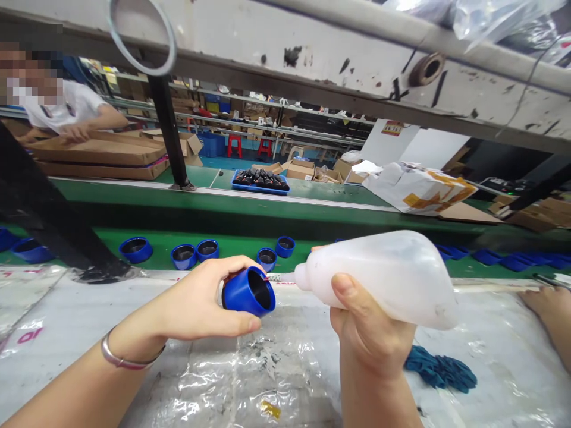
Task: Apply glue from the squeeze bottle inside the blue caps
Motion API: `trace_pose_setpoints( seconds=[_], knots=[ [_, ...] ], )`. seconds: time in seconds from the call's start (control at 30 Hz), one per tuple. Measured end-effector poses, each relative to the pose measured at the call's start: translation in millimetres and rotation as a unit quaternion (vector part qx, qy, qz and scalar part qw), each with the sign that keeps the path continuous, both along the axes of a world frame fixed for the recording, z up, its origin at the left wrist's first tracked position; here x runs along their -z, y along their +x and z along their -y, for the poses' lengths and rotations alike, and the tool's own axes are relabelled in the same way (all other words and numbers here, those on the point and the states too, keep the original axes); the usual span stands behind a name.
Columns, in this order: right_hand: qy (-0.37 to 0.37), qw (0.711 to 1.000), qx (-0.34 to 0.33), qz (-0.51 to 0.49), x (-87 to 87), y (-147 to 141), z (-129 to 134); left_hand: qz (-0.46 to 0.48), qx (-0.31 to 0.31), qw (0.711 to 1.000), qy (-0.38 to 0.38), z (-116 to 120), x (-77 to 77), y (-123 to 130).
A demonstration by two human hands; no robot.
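My left hand [203, 300] grips a blue cup-shaped part [243, 292] with a black inside, tilted so that its open end faces right. In my right hand [372, 324] is a translucent white squeeze bottle [383, 276], held nearly level. Its thin nozzle [281, 277] points left and reaches the rim of the blue part; whether the tip touches it I cannot tell. The fingers of my right hand are mostly hidden behind the bottle.
Similar blue parts [182, 255] stand on the green conveyor belt [156, 238] beyond the plastic-covered table [200, 380]. A teal cloth [439, 368] lies right of my right hand. Another person's hand [546, 303] rests at the right edge. A black post [62, 208] rises at left.
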State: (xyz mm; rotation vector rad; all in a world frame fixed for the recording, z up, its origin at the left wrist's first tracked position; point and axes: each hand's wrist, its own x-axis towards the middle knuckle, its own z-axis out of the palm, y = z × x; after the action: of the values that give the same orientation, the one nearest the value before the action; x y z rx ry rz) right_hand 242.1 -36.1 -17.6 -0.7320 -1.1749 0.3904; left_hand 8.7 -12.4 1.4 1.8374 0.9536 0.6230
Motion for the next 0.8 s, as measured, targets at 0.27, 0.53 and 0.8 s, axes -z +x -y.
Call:
trace_pose_setpoints(
  seconds=[0.27, 0.53, 0.8],
  knots=[
    [-0.002, 1.0, -0.011, -0.01, -4.7, -1.3, 2.9, -0.003, -0.01, 1.0, 0.021, 1.0, -4.1, 0.7],
    [-0.01, 1.0, -0.021, -0.02, -9.2, -3.3, 7.0, -0.009, -0.016, 0.999, 0.046, 0.6, -5.5, 0.4],
    [-0.023, 0.999, -0.02, -0.014, -13.1, -3.2, 7.9, -0.013, -0.025, 0.996, 0.083, 2.1, -3.6, -2.7]
  ],
)
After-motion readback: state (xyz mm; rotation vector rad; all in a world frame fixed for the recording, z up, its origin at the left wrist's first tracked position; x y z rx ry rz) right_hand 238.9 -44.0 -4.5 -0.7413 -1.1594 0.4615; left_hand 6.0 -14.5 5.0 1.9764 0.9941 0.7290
